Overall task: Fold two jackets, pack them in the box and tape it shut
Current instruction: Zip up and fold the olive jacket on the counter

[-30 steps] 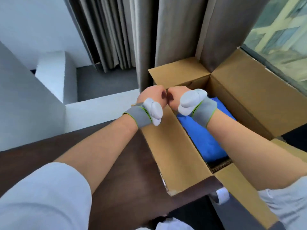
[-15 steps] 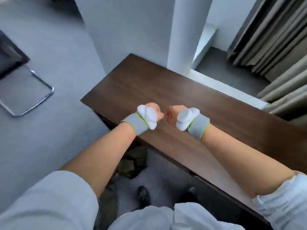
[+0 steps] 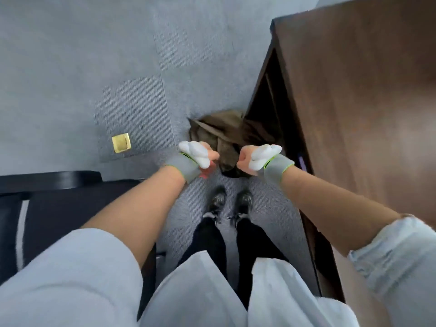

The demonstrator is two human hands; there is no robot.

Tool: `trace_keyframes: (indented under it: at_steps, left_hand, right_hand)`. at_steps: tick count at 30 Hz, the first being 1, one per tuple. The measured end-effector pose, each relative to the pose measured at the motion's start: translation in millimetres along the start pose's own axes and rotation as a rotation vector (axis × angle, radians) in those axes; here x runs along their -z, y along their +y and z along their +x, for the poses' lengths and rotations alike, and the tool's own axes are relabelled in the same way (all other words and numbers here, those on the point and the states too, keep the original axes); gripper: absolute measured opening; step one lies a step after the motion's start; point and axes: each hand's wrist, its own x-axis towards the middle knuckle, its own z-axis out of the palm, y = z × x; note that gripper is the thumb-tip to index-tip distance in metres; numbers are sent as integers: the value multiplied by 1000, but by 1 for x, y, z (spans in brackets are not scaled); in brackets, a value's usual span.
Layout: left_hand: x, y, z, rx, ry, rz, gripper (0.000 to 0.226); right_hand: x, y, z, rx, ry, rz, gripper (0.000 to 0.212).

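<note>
Half a second ago we looked at the bench top; now our view has dropped to the grey carpet floor beside the bench, and the box with the blue jacket is out of sight. Our left hand and right hand stay curled into empty fists, a gap between them, above our shoes. Beyond them a brown jacket lies crumpled and unfolded on the floor, partly under the bench's end.
</note>
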Motion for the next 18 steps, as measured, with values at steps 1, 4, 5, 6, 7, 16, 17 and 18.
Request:
trace_keyframes:
  at_steps: [1, 4, 5, 6, 7, 16, 17, 18]
  left_hand:
    - [-2, -7, 16, 18, -30, -30, 30]
    - [-4, -19, 61, 131, -24, -98, 29]
    - [-5, -25, 83, 149, -28, -131, 28]
    - [-5, -29, 109, 171, -39, -126, 28]
    - [-7, -32, 130, 190, -56, -133, 29]
    - [-65, -98, 325, 369, -128, -264, 20]
    - [-73, -108, 338, 383, -162, -291, 18]
    - [-81, -118, 354, 386, -172, -314, 18]
  right_hand:
    - [-12, 4, 20, -2, -25, -21, 33]
    - [-34, 11, 70, -49, -167, -22, 41]
    - [-39, 13, 89, -43, -176, -11, 40]
    - [-49, 18, 116, -45, -182, -36, 39]
    - [-55, 20, 131, -61, -166, -64, 39]
    - [-202, 33, 304, -94, -438, -24, 53]
    - [-215, 36, 315, -86, -450, -18, 52]
    - [-230, 40, 329, -76, -438, -23, 51]
